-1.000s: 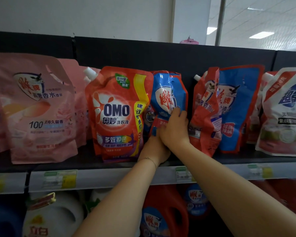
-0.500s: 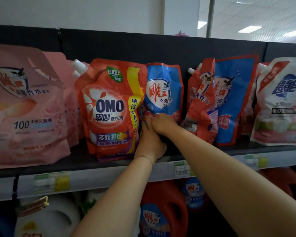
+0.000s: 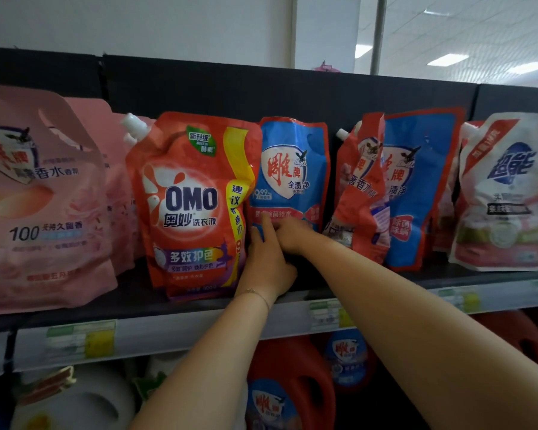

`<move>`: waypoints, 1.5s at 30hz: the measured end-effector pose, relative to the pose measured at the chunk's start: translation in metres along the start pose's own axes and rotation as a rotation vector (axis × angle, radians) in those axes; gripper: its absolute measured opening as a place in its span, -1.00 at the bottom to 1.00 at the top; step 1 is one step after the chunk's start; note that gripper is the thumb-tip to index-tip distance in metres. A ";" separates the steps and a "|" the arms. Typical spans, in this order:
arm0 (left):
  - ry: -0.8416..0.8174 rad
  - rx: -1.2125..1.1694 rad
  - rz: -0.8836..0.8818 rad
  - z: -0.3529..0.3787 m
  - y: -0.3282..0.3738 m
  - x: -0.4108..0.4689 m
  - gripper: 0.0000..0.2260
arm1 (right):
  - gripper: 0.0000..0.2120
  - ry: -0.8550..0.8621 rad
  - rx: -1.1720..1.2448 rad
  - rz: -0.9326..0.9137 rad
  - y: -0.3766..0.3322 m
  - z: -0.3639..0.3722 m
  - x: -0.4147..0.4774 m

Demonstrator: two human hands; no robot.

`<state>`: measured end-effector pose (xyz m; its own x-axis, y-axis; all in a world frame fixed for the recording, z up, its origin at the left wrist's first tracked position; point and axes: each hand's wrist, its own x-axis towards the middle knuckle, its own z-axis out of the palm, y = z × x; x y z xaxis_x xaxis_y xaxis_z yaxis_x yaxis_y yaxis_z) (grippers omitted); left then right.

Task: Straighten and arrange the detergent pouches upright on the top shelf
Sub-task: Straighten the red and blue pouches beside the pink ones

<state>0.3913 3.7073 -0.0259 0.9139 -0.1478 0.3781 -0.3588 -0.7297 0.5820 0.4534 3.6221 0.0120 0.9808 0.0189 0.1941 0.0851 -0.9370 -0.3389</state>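
Detergent pouches (image 3: pixel 423 181) of glossy, crinkled film stand in a row on the dark top shelf (image 3: pixel 137 301): the broad pink pouch (image 3: pixel 44 197) far left, then the plump red OMO pouch (image 3: pixel 193 203) with its white spout. Just beside it, the slimmer blue pouch (image 3: pixel 292 169) stands upright. The left hand (image 3: pixel 267 259) lays a straight forefinger on its lower front; the right hand (image 3: pixel 292 235) touches there with bent fingers, and I cannot tell whether it grips.
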 end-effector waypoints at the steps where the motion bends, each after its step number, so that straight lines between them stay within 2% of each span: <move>1: 0.007 -0.025 0.018 -0.002 0.001 -0.002 -0.13 | -0.63 0.034 0.085 -0.009 -0.001 -0.004 -0.006; 3: 0.022 -0.050 0.045 -0.003 0.002 -0.005 -0.15 | -0.72 0.073 0.248 -0.042 -0.003 -0.012 -0.024; 5: 0.021 -0.064 0.053 -0.006 0.004 -0.006 -0.18 | -0.89 0.103 0.294 -0.065 -0.003 -0.018 -0.042; 6: 0.017 -0.062 0.046 -0.005 0.002 -0.004 -0.20 | -0.85 0.126 0.289 -0.071 -0.002 -0.021 -0.052; 8: 0.016 -0.066 0.041 -0.001 -0.003 0.000 -0.39 | -0.74 0.188 0.242 -0.103 -0.002 -0.030 -0.074; 10: 0.017 -0.082 0.046 0.001 -0.006 0.003 -0.70 | -0.80 0.256 0.135 -0.137 0.002 -0.037 -0.092; 12: 0.003 -0.168 0.035 -0.001 -0.001 0.002 -0.78 | -0.82 0.344 0.017 -0.169 0.009 -0.043 -0.107; 15: -0.011 -0.251 0.080 -0.002 0.017 -0.001 -0.72 | -0.79 0.434 -0.100 -0.174 0.024 -0.053 -0.123; 17: -0.090 -0.297 0.108 0.000 0.036 -0.006 -0.62 | -0.77 0.458 -0.103 -0.138 0.036 -0.059 -0.130; 19: -0.143 -0.293 0.139 0.010 0.055 -0.011 -0.44 | -0.74 0.472 -0.096 -0.102 0.047 -0.063 -0.135; 21: -0.120 -0.224 0.147 0.023 0.072 -0.011 -0.22 | -0.74 0.474 -0.100 -0.075 0.059 -0.065 -0.140; 23: -0.077 -0.138 0.083 0.037 0.085 -0.008 -0.07 | -0.74 0.470 -0.110 -0.057 0.069 -0.069 -0.145; 25: -0.025 -0.108 0.018 0.048 0.096 -0.006 -0.06 | -0.74 0.468 -0.100 -0.032 0.079 -0.073 -0.150; 29: 0.094 -0.306 -0.079 0.053 0.105 -0.006 -0.21 | -0.70 0.465 -0.107 0.006 0.093 -0.076 -0.159; 31: 0.106 -0.377 -0.104 0.049 0.102 -0.007 -0.13 | -0.71 0.472 -0.108 0.007 0.096 -0.074 -0.161; 34: 0.110 -0.362 -0.099 0.044 0.096 -0.012 0.04 | -0.72 0.479 -0.083 0.003 0.095 -0.070 -0.162; 36: 0.134 -0.348 -0.090 0.040 0.091 -0.015 0.05 | -0.75 0.463 -0.082 0.028 0.096 -0.068 -0.162; 40: 0.145 -0.328 -0.066 0.034 0.076 -0.016 0.03 | -0.79 0.437 -0.080 0.169 0.108 -0.067 -0.159; 45: 0.172 -0.349 -0.014 0.036 0.071 -0.020 -0.06 | -0.64 0.437 -0.036 0.363 0.133 -0.076 -0.151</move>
<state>0.3546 3.6341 -0.0179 0.8847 -0.0037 0.4661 -0.4163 -0.4559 0.7867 0.3029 3.4680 0.0079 0.7815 -0.4457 0.4365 -0.2576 -0.8678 -0.4249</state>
